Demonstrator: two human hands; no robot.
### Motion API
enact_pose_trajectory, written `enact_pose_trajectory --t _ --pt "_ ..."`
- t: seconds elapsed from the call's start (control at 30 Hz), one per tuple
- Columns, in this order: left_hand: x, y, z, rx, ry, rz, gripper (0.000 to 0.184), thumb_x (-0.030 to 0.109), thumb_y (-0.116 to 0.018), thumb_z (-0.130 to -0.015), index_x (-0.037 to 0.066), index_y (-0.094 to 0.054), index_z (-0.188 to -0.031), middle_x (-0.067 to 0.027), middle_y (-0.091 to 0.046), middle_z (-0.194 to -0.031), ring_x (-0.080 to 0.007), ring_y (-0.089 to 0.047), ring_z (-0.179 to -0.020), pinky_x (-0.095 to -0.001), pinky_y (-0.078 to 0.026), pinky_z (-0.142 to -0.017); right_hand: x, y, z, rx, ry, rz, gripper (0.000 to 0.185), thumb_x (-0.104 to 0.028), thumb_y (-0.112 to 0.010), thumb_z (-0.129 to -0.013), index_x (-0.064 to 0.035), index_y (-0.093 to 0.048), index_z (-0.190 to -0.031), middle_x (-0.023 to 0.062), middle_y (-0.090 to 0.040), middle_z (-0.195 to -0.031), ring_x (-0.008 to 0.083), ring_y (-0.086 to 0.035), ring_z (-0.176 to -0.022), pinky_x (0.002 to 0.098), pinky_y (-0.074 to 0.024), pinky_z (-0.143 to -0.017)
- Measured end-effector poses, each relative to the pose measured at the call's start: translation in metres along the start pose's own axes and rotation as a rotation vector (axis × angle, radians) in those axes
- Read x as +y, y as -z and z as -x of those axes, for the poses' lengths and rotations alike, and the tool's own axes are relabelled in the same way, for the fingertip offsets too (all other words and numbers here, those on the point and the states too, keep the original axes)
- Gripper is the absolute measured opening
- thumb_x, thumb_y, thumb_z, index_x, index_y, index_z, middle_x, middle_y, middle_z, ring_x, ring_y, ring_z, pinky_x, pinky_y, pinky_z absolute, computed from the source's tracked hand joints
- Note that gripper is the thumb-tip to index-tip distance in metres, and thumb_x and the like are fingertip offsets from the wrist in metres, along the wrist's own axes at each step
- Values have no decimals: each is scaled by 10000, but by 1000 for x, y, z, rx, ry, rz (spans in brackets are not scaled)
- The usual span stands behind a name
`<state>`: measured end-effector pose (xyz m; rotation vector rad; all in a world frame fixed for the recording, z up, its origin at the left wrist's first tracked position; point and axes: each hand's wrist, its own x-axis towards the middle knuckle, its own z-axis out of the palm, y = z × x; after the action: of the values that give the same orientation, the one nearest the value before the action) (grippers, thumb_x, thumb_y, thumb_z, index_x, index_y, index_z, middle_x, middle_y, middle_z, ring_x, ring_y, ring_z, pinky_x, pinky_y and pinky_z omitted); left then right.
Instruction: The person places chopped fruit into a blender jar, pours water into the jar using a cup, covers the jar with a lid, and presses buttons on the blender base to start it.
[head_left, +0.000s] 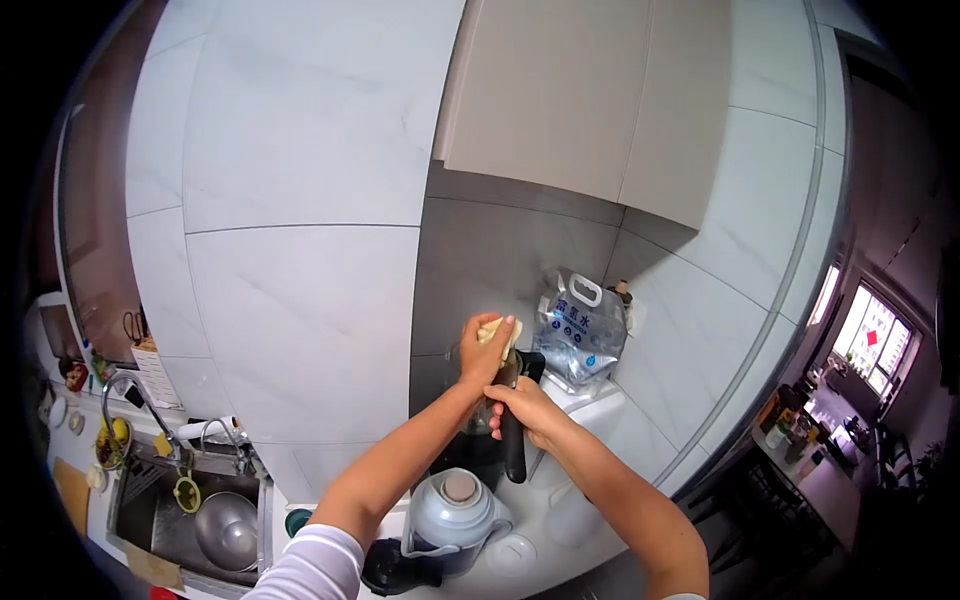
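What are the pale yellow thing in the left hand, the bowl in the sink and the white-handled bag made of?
Pale yellow thing: perhaps cloth, matte and bunched. Bowl: probably steel, grey with metallic sheen. Bag: likely glossy plastic, see-through and creased.

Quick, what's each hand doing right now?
Left hand: closed, holding a pale yellow cloth.
Right hand: closed around a black handle; what it belongs to is hard to tell.
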<state>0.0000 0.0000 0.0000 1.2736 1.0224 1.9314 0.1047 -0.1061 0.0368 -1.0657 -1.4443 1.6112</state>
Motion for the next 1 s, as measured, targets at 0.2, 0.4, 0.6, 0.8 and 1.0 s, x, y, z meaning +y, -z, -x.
enact_pose_trajectory --t 0.2,0.4,0.6,0.8,1.0 --pt "-39 -15 -22 59 127 75 457 431 -747 -814 44 -648 -1035 -124 -620 -1029 -194 -579 -975 -328 -470 -855 -5 32 -33 -21 -115 -68 202 -189 -624 -916 -56 -503 -824 11 -522 -628 136 -563 -524 307 -519 -452" --pt "-54 -23 -31 185 41 -343 367 412 -715 -804 88 -687 -973 -155 -627 -1053 -326 -586 -1025 -423 -449 -908 -14 56 -28 1 -137 -151 192 -180 -616 -923 -70 -482 -841 8 -508 -613 134 -547 -521 310 -510 -452" --pt "-61 -27 -29 258 -31 -679 271 372 -662 -851 125 -685 -961 -99 -631 -1077 -302 -544 -1094 -431 -406 -931 -8 73 -36 19 -192 -76 206 -197 -605 -934 -58 -480 -846 17 -504 -609 138 -530 -509 312 -500 -456" --pt "-44 -23 -27 33 -389 -423 209 274 -634 -874 108 -668 -997 -73 -640 -1093 -312 -552 -1064 -421 -417 -926 -3 85 -44 -3 -198 -23 212 -207 -591 -945 -62 -475 -843 21 -502 -618 139 -517 -507 307 -479 -446" --pt "-41 -11 -25 -95 -340 -566 170 180 -647 -851 75 -659 -983 -104 -621 -1056 -320 -560 -1039 -420 -453 -869 -6 94 -43 -33 -144 -109 187 -203 -584 -944 -70 -459 -901 27 -509 -638 145 -528 -527 300 -485 -443"
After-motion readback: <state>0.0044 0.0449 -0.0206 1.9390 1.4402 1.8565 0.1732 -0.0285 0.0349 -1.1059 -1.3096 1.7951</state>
